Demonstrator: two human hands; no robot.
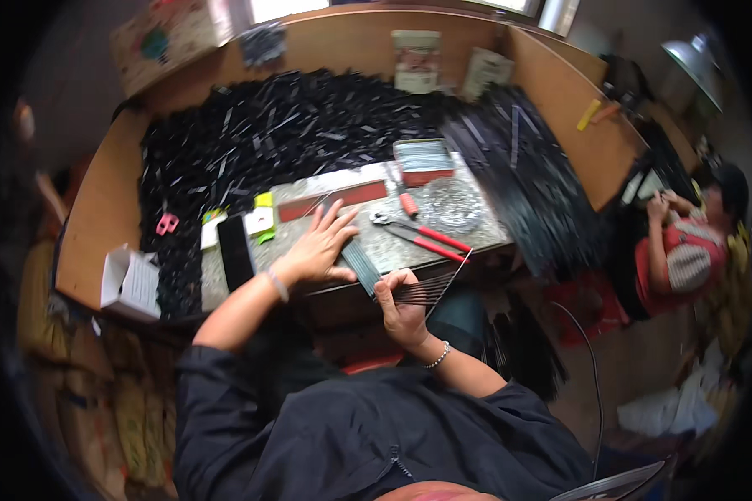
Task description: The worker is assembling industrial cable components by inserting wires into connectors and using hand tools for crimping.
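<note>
Head view: my right hand (403, 311) closed around a bundle of thin strips (362, 267), thumb uppermost; dark lengths fan out past it on the right. The bundle lies between my hands, at the near edge of the grey worktop (313, 247). My left hand (316, 249) open, fingers spread, at the bundle's far end; contact there, cannot tell. Red-handled pliers (444, 240) just beyond. Black phone-like slab (236, 252) left of my left forearm.

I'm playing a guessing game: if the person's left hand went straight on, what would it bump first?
Likely the left hand would meet the long red-and-white block, though depth is unclear.
</note>
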